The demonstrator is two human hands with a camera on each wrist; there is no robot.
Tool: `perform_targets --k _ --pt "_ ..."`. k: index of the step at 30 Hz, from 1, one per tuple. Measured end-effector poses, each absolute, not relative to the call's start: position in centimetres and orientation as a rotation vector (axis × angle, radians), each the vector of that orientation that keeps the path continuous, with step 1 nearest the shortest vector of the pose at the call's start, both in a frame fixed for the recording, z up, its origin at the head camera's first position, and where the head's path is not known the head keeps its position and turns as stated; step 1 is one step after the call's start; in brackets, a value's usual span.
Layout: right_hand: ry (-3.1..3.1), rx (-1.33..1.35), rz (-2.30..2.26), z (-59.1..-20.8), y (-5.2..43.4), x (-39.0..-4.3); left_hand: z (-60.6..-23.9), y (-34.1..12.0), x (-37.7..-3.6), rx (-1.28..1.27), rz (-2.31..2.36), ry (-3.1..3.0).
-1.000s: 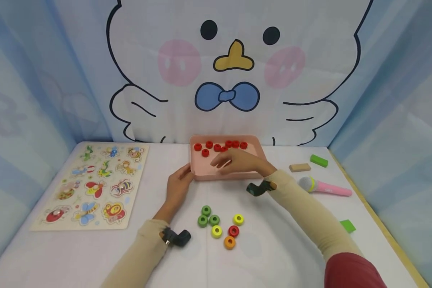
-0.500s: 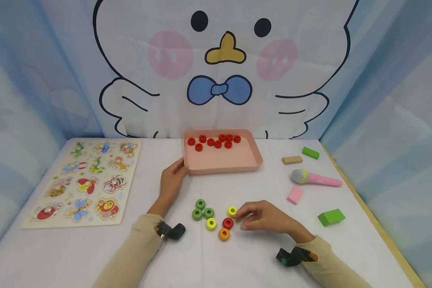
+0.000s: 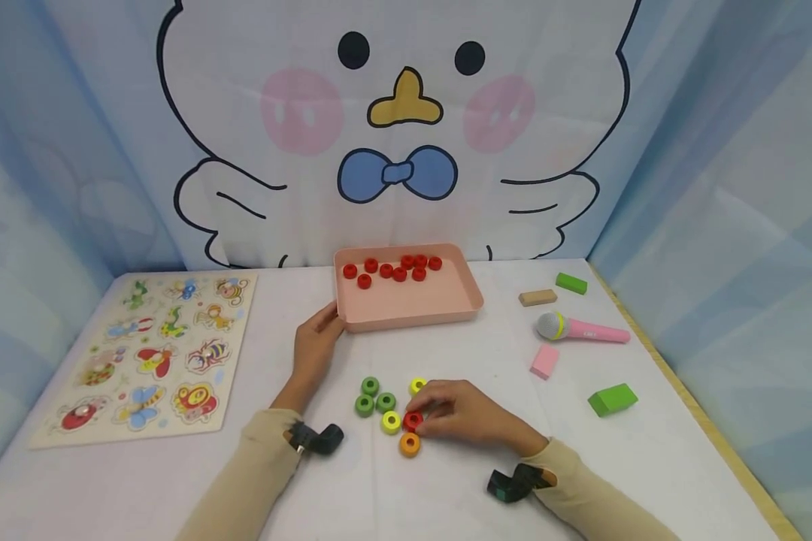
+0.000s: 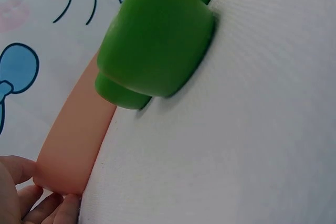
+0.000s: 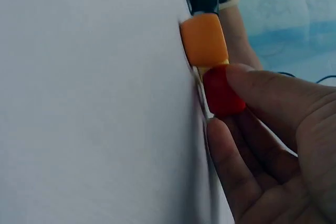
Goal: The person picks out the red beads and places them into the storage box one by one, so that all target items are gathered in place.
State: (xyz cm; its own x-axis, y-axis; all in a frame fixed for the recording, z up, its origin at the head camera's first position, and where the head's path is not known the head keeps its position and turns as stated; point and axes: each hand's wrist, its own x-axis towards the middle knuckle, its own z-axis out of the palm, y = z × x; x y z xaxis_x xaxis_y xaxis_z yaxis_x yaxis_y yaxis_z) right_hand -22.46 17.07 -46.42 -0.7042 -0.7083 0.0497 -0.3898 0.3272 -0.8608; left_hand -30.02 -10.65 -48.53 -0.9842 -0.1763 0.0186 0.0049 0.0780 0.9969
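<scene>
My left hand (image 3: 314, 349) holds the front left corner of a pink tray (image 3: 413, 302); the left wrist view shows thumb and fingers at that corner. Several red beads lie toward the tray's back. On the white table, my right hand (image 3: 465, 413) pinches a loose red bead (image 5: 223, 94) between thumb and fingers. An orange bead (image 3: 410, 445) sits right in front of it. One yellow bead (image 3: 391, 422) is to its left, another yellow bead (image 3: 417, 385) behind, partly covered by the hand. Three green beads (image 3: 386, 403) cluster farther left.
At left lies a wooden insect puzzle board (image 3: 149, 357). On the right are a pink toy microphone (image 3: 585, 330), a pink block (image 3: 544, 361), a natural wood block (image 3: 537, 297), a small green block (image 3: 571, 283) and a larger green block (image 3: 612, 400). A printed curtain (image 3: 406, 218) stands behind.
My right hand has come from over the tray back to the loose beads, and its fingers have closed on the red one. The left hand has stayed at the tray's corner.
</scene>
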Motion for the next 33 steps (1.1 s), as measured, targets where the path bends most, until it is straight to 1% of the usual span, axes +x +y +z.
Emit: perform_targets --k 3,6,9,13,17,20,23,27,33 --pt "2.255 -0.952 -1.326 -45.0 17.7 -23.8 -48.4 -10.6 -30.0 0.166 -2.034 -2.204" --pt "2.289 -0.876 -1.333 -43.2 18.4 -26.3 -48.2 -10.7 -30.0 0.165 -2.028 -2.21" --pt "2.391 -0.754 -1.295 -41.3 18.9 -29.8 -48.0 -10.9 -30.1 0.163 -2.025 -2.213" --pt "2.515 -0.567 -1.248 -39.5 19.1 -35.5 -48.0 -11.1 -30.4 0.164 -2.019 -2.218" --pt "2.549 -0.428 -1.242 -39.4 19.2 -40.8 -48.3 -11.0 -30.5 0.176 -2.025 -2.225" --pt "2.574 -0.369 -1.201 -40.2 19.2 -43.4 -48.8 -10.7 -30.3 0.189 -2.025 -2.245" --pt "2.628 -0.282 -1.113 -41.2 18.9 -45.0 -49.3 -10.4 -29.9 0.201 -2.032 -2.249" --pt "2.63 -0.15 -1.046 -42.9 18.2 -45.8 -49.7 -10.2 -29.1 0.2 -2.043 -2.231" --pt "2.5 -0.095 -1.234 -44.2 17.4 -45.7 -50.0 -10.4 -28.6 0.192 -2.027 -2.23"
